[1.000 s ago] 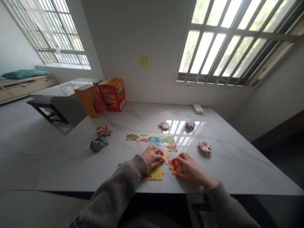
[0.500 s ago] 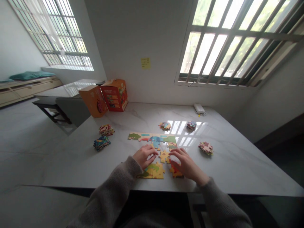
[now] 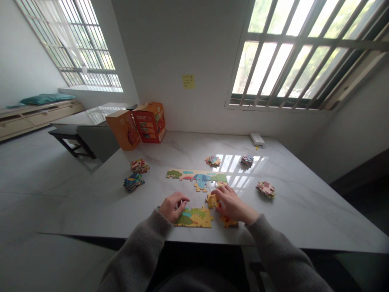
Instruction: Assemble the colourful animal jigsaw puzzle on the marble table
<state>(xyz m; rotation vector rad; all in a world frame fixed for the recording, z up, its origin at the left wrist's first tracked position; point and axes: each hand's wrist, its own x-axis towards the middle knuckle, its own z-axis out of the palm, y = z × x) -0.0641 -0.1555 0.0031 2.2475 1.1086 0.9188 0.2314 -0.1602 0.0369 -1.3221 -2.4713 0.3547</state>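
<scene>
My left hand (image 3: 174, 207) rests at the left part of the lower puzzle section (image 3: 194, 218), its fingers curled with a gap between thumb and fingertips and nothing seen between them. A yellow puzzle piece (image 3: 212, 200) lies in the middle, and the fingers of my right hand (image 3: 232, 205) are closed at its right side, gripping it. Under the right hand sits a yellow and red section (image 3: 228, 222). Behind the hands runs a joined strip (image 3: 179, 174) with trees, and a blue part (image 3: 200, 184) hangs from its middle.
Stacks of pieces stand at the left (image 3: 133, 182), (image 3: 139, 165), at the back (image 3: 212, 161), (image 3: 247, 160) and at the right (image 3: 266, 189). Orange boxes (image 3: 150, 123) and a white device (image 3: 257, 139) stand near the wall.
My left hand has moved left and slightly nearer, away from the middle piece. My right hand has moved in over the middle piece and its fingers have closed. The view has shifted slightly.
</scene>
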